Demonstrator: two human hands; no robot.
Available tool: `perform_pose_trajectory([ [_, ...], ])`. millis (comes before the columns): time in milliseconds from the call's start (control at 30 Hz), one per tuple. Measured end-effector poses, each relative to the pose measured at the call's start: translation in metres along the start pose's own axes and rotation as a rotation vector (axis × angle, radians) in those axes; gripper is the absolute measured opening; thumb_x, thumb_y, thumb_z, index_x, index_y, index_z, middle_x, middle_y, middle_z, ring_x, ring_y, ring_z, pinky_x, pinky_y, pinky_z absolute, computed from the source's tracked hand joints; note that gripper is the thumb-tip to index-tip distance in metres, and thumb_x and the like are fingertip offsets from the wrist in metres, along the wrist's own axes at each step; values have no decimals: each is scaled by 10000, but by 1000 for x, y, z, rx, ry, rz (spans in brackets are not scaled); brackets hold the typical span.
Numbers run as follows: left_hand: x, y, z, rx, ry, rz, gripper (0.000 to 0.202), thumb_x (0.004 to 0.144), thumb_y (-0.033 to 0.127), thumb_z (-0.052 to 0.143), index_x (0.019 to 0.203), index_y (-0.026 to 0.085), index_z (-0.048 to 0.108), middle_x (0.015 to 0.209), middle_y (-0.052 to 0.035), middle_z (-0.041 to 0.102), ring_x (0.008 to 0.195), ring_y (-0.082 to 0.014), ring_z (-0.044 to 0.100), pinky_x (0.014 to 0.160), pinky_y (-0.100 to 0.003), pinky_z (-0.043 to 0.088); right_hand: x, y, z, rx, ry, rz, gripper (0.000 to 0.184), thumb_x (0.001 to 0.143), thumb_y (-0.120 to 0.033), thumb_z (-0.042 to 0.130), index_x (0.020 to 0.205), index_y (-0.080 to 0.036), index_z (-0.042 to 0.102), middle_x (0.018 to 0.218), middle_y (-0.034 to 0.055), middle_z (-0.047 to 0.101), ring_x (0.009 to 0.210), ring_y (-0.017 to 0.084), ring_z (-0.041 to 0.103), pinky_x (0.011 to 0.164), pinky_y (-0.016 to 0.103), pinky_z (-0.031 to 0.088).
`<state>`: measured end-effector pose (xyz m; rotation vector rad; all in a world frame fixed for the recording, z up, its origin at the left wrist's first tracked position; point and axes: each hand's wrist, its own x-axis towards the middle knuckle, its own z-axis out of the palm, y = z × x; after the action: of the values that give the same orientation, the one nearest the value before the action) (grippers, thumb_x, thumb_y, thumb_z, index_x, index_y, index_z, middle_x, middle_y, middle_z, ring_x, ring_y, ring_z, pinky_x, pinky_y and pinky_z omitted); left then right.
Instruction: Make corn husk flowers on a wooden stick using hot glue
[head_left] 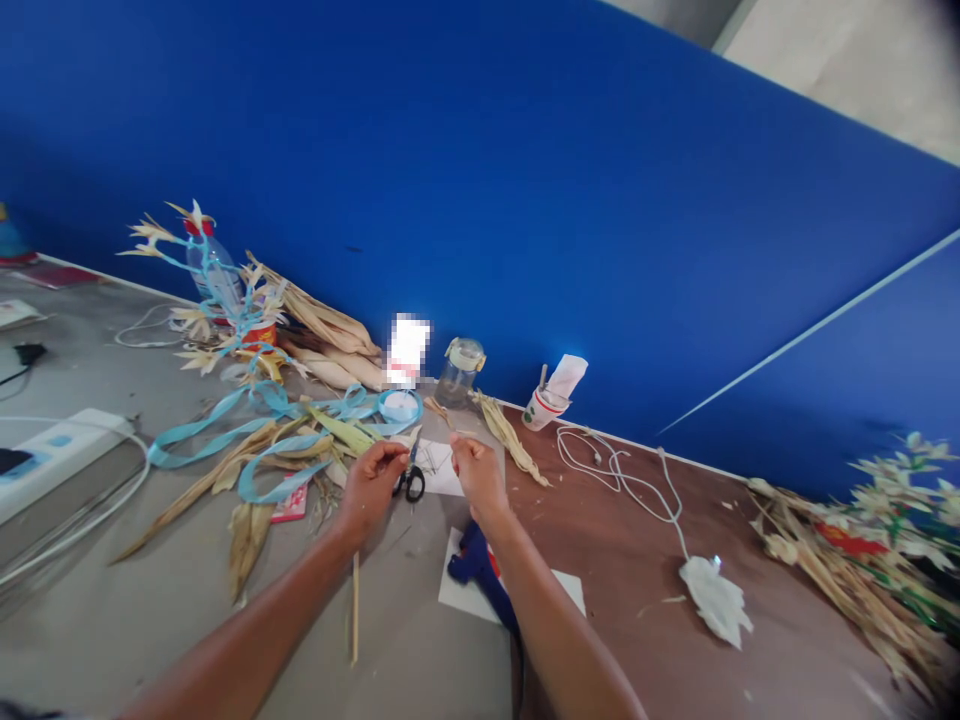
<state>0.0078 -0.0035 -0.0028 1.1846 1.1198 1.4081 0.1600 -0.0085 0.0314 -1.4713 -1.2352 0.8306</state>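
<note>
Scissors (pixel 411 480) lie between the two hands, blades pointing away from the person. The left hand (pixel 373 482) is nearer, the right hand (pixel 477 478) just beside. Both are pinched closed, and what they grip cannot be told.

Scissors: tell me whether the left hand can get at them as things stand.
Probably yes. The scissors lie on the table right beside the left hand, and nothing lies between them.

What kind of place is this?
Probably a handicraft workbench in a partitioned workspace: dried husks and blue ribbon strewn over the table, scissors and a glue gun mid-table, and a blue partition wall behind.
</note>
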Motion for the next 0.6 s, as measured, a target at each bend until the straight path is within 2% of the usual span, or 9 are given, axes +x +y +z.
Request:
perform_pose_trajectory([
  [100, 0, -1, -1, 66, 7, 19, 113, 685, 276, 624, 740, 179, 641, 688, 5, 611, 643, -122, 532, 600, -228, 407, -1, -9, -1, -70, 18, -189, 153, 773, -277, 500, 740, -170, 604, 629, -8, 532, 555, 114, 461, 528, 228, 365],
  [167, -1, 0, -2, 105, 1, 29, 95, 699, 261, 608, 742, 183, 640, 679, 9, 608, 642, -121, 530, 606, -230, 405, -3, -17, -1, -90, -33, -298, 162, 784, -235, 494, 850, -183, 633, 748, 15, 585, 648, 129, 520, 606, 240, 410],
  [267, -1, 2, -2, 144, -12, 64, 78, 709, 244, 593, 737, 188, 639, 672, 10, 603, 644, -123, 529, 610, -237, 406, -5, -28, 3, -148, -107, -403, 166, 809, -224, 497, 839, -197, 658, 783, 25, 603, 724, 143, 551, 678, 250, 428],
  [400, -2, 3, -1, 146, -16, 92, 75, 713, 241, 585, 731, 192, 640, 680, 6, 607, 640, -129, 530, 606, -249, 414, -3, -29, 10, -220, -173, -478, 170, 806, -178, 497, 867, -197, 655, 794, 28, 602, 754, 145, 555, 690, 248, 431],
  [600, -2, 3, -1, 148, -8, 91, 71, 719, 243, 583, 724, 191, 632, 689, 5, 595, 660, -128, 530, 634, -248, 419, 3, -24, 14, -254, -184, -475, 132, 799, -161, 489, 770, -186, 615, 767, 22, 588, 765, 143, 549, 702, 250, 420],
])
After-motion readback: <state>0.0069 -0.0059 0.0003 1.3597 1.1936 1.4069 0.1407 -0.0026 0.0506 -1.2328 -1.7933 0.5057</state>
